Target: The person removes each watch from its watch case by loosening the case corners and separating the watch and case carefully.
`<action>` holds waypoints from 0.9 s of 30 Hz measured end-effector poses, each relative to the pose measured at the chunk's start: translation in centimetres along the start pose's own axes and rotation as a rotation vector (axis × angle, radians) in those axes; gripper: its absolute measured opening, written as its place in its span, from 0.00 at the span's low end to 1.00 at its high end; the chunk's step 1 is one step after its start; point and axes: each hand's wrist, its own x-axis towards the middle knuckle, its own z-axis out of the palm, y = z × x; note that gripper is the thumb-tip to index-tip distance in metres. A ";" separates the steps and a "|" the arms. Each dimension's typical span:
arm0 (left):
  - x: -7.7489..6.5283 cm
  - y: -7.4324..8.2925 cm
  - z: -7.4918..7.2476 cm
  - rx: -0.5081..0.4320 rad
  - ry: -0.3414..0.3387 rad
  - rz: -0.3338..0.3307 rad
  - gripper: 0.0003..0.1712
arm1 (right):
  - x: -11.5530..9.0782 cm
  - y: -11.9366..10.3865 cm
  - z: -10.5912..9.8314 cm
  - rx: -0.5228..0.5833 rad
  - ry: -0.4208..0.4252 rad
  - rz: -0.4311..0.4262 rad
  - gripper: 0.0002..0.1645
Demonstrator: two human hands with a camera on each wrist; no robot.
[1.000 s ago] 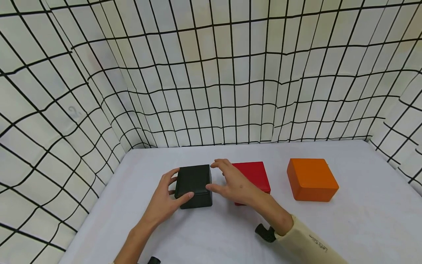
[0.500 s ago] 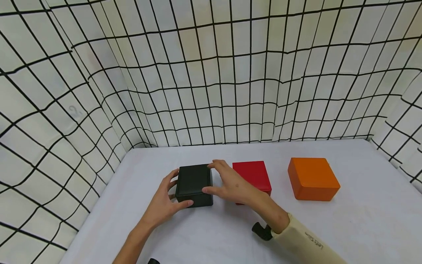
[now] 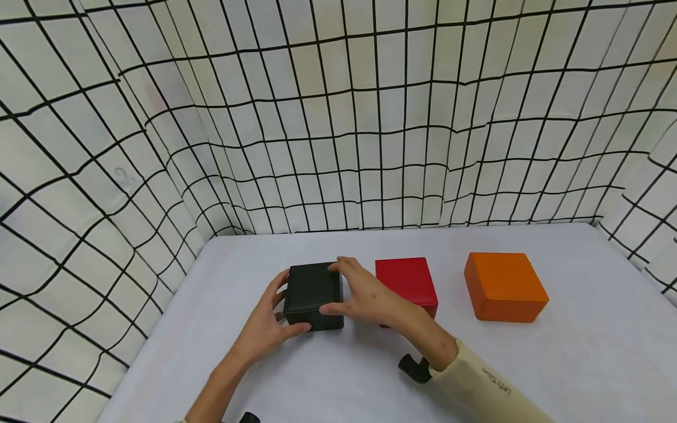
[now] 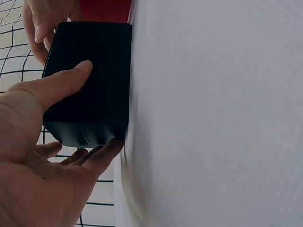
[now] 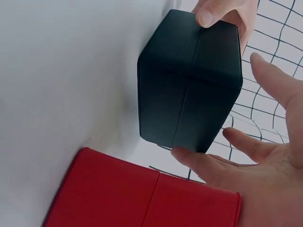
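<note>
A black lidded box (image 3: 312, 286) with a leathery surface sits on the white-covered table, its lid closed. My left hand (image 3: 268, 323) holds it from the left, thumb against the front face (image 4: 106, 90) and fingers along the left side. On the other side my right hand (image 3: 365, 295) reaches over the box's right edge with its fingers spread. In the right wrist view one fingertip (image 5: 182, 153) is right at the box's far corner, and that hand's thumb (image 5: 265, 73) stands apart from the lid. A seam (image 5: 182, 109) runs round the box between lid and base.
A red box (image 3: 407, 279) of similar shape stands just right of the black one, partly behind my right forearm. Farther right is an orange box (image 3: 508, 279). Black grid netting (image 3: 391, 135) over white walls borders the table (image 3: 597, 329) at the back and sides.
My right hand has moved left, from beside the black box to over its right edge. The left thumb has slid slightly lower on the front face.
</note>
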 end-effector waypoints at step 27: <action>0.2 -0.4 0.1 0.053 0.013 -0.011 0.67 | 1.3 0.5 -0.3 -0.071 -0.060 -0.126 0.49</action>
